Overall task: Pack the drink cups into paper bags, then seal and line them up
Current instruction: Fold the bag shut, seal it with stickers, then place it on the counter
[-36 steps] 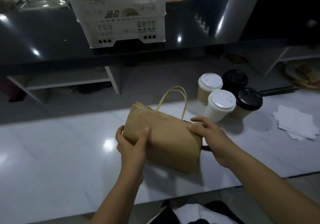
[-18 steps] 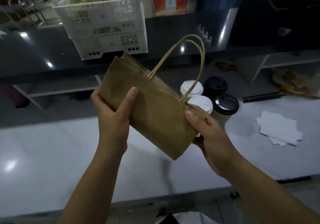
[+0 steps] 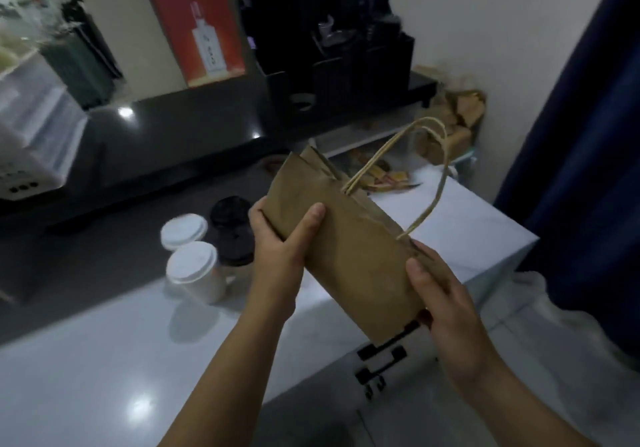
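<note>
Holding a bag (image 3: 346,256) flat and tilted in the air above the right end of the table (image 3: 104,360), clear of its surface. Gripping the upper-left end with the left hand (image 3: 277,252), thumb across the front, fingers curled behind. Pinching the lower-right end with the right hand (image 3: 440,297), thumb on the front, fingers behind. No cup inside yet, judging by the flatness.

Likely to tear along a glued seam if yanked open rather than eased apart. Could sweep into the cups (image 3: 192,266), clustered just left of the left hand, if swung down or shaken out carelessly, with popped lids and spilt drink as the result. Might catch a finger in the handles (image 3: 440,187), dragging the mouth askew. Would stand crooked, and topple once loaded, if set down with the base not pushed square. Could slide off if put down this near the table's edge.

Brown kraft paper, matte, lightly creased, pleated at the sides. Pale twisted-cord handles, two thin loops arching from the mouth. Four tapered paper cups, touching or nearly so, under round plastic lids: two white, two black. Glossy white tabletop, hard, probably slick under a light bag.
</note>
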